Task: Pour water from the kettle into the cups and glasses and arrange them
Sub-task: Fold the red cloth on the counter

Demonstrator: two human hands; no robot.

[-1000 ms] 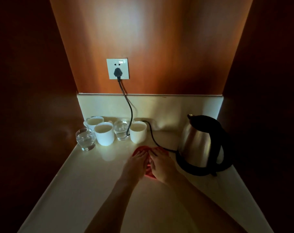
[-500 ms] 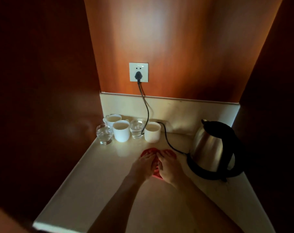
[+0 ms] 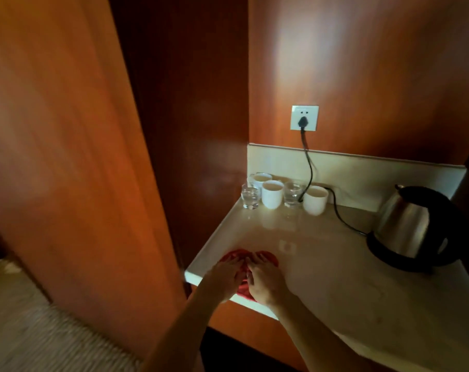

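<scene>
Pressed a red cloth (image 3: 265, 257) flat with both hands, left hand (image 3: 225, 277) and right hand (image 3: 265, 284) side by side, fingers straight, gripping nothing. Held that way near the front edge of the counter (image 3: 335, 264), likely to wipe up drips. Stood in a row at the back left corner: three white cups (image 3: 272, 194) and two glasses (image 3: 251, 196), close together, maybe to keep them neat. Looked shiny and silver with a black handle, the kettle (image 3: 410, 226), upright on its base at the right, well apart from the hands.
</scene>
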